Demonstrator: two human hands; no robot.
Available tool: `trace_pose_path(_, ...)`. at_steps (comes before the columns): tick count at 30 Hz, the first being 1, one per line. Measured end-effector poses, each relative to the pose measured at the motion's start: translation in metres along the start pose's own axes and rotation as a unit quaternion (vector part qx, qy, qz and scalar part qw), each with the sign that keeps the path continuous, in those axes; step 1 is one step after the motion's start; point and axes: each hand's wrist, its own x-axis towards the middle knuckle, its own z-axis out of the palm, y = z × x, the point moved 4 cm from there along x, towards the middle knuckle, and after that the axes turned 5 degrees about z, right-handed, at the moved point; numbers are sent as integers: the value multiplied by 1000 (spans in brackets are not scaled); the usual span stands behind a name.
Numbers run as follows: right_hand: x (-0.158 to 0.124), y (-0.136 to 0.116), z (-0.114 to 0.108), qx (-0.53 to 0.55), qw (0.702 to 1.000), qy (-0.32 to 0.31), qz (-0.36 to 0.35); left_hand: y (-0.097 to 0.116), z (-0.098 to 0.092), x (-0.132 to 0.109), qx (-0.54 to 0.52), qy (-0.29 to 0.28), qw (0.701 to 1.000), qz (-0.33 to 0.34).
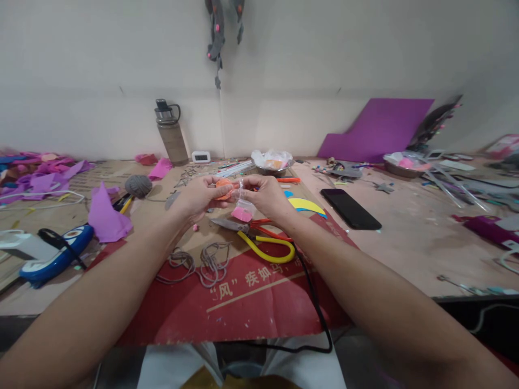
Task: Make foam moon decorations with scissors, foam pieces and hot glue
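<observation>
Both of my arms reach forward over a piece of red-printed cardboard (pixel 251 302). My left hand (pixel 197 197) pinches a small orange felt piece (pixel 224 189). My right hand (pixel 265 194) is closed on a small clear plastic bag (pixel 243 208) with pink bits in its bottom, and the two hands meet at the orange piece. Under the hands lie scissors with yellow and orange handles (pixel 263 240). Loops of grey cord (pixel 203 262) lie on the cardboard nearer to me.
A black phone (pixel 351 208) lies right of my hands. A grey yarn ball (pixel 138 185), purple felt scraps (pixel 106 216) and a blue case (pixel 57 254) are at left. A water bottle (pixel 170 132), a metal bowl (pixel 271 162) and a purple sheet (pixel 375 129) stand by the wall. A black cable (pixel 316 308) runs toward me.
</observation>
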Motion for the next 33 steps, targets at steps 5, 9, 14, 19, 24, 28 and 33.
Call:
trace_pose_path(5,2,2,-2,-16,1000,21,-5,-5,-1,3,-46,-16,999,-7)
trace_pose_path(9,0,1,-3,-27,997,58,-36,-4,0,3,-81,-4,997,-22)
trace_pose_path(14,-3,2,-1,-51,990,104,-77,-1,3,0,-82,38,996,-26)
trace_pose_path(19,-2,5,-2,-62,987,134,-63,-1,4,-1,-69,62,996,6)
trace_pose_path(24,1,7,0,-1,998,68,-18,-1,-3,3,4,81,993,84)
trace_pose_path(28,1,2,-1,-40,997,54,-44,-2,-3,5,29,50,995,79)
trace_pose_path(33,1,0,-2,-79,993,75,-53,0,0,2,6,32,997,70)
